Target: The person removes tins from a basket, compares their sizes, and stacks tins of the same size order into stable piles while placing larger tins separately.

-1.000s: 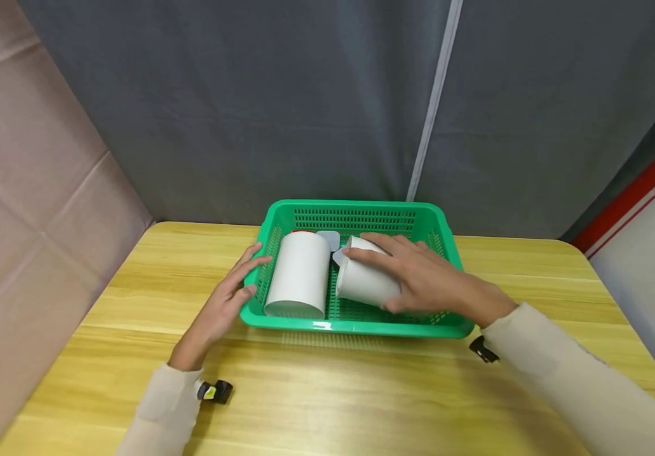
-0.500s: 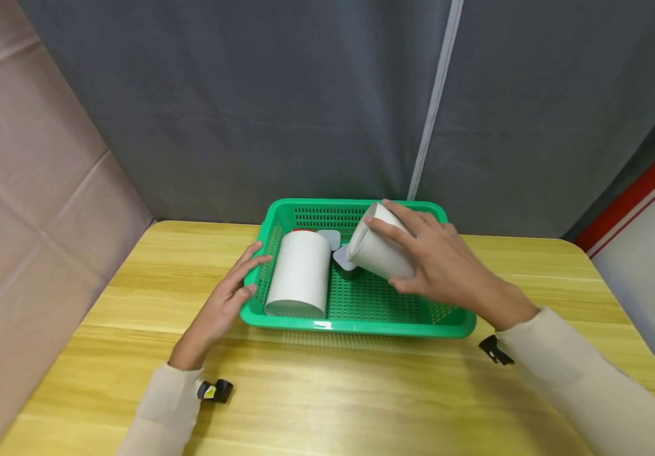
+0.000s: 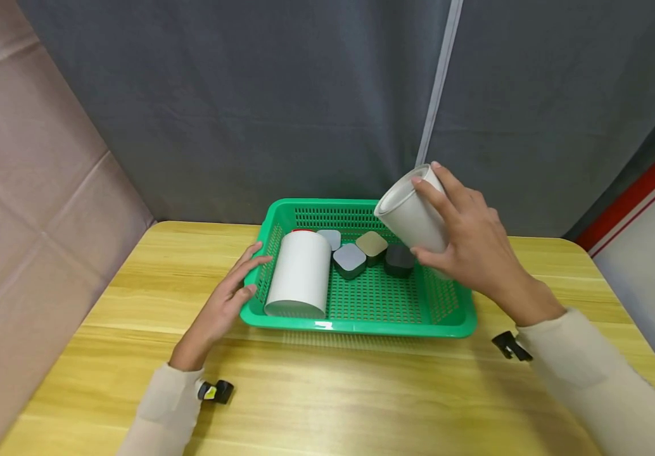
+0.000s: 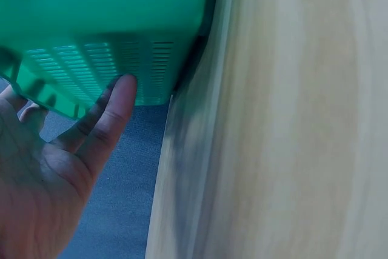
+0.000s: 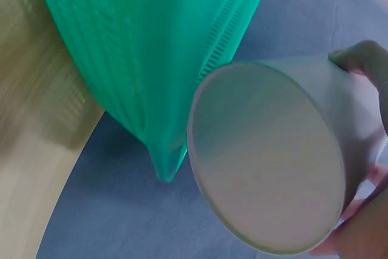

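In the head view my right hand (image 3: 467,237) grips a white cylindrical container (image 3: 415,215), tilted with its rimmed end up and left, over the right back of a green basket (image 3: 356,326). The right wrist view shows the container's flat round end (image 5: 267,156) beside the basket's corner (image 5: 160,89). My left hand (image 3: 222,307) touches the basket's left rim, its fingers extended; in the left wrist view a finger (image 4: 115,110) lies along the slotted outer wall (image 4: 91,71). A larger white cylinder (image 3: 300,272) lies inside the basket on the left.
Several small square-topped blocks sit in the basket, among them a grey-topped one (image 3: 349,256), a tan-topped one (image 3: 371,246) and a black one (image 3: 399,259). A bit of red (image 3: 303,230) shows behind the large cylinder. A grey curtain (image 3: 282,114) hangs behind the wooden table (image 3: 327,392).
My right hand has lifted the white container from inside the basket, up and to the right. The tan-topped and black blocks have come into sight. My left hand stays in place.
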`<state>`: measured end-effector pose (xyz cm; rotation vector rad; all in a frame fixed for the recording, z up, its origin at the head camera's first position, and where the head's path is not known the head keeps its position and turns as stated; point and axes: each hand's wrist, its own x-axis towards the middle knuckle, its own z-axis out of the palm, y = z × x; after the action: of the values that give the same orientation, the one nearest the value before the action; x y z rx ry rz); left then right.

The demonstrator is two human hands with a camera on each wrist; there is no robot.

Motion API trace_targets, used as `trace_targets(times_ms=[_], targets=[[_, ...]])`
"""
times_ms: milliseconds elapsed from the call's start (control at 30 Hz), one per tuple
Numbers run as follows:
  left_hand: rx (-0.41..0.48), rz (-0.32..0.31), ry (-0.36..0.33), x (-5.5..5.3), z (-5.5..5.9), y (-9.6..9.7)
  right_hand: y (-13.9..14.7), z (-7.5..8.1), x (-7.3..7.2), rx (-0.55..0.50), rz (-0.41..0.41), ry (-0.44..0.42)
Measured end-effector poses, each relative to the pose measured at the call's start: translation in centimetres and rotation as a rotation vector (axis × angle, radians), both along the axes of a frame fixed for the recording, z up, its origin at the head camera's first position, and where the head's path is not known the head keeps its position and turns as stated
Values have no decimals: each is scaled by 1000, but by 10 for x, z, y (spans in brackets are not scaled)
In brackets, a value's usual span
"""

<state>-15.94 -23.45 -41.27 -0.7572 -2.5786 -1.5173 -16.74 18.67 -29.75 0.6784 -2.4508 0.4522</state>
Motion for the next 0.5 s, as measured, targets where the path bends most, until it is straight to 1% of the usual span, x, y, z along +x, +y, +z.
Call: trace_targets(times_ms=[100,267,500], targets=[[-5,8,-10,1,0,0,5,1,-1,-52,-47,13],[-8,14,-6,1,0,0,13,2,-1,-138,-143,24],[19,2,-15,1,0,1,26,-3,-7,-283,-257,72]])
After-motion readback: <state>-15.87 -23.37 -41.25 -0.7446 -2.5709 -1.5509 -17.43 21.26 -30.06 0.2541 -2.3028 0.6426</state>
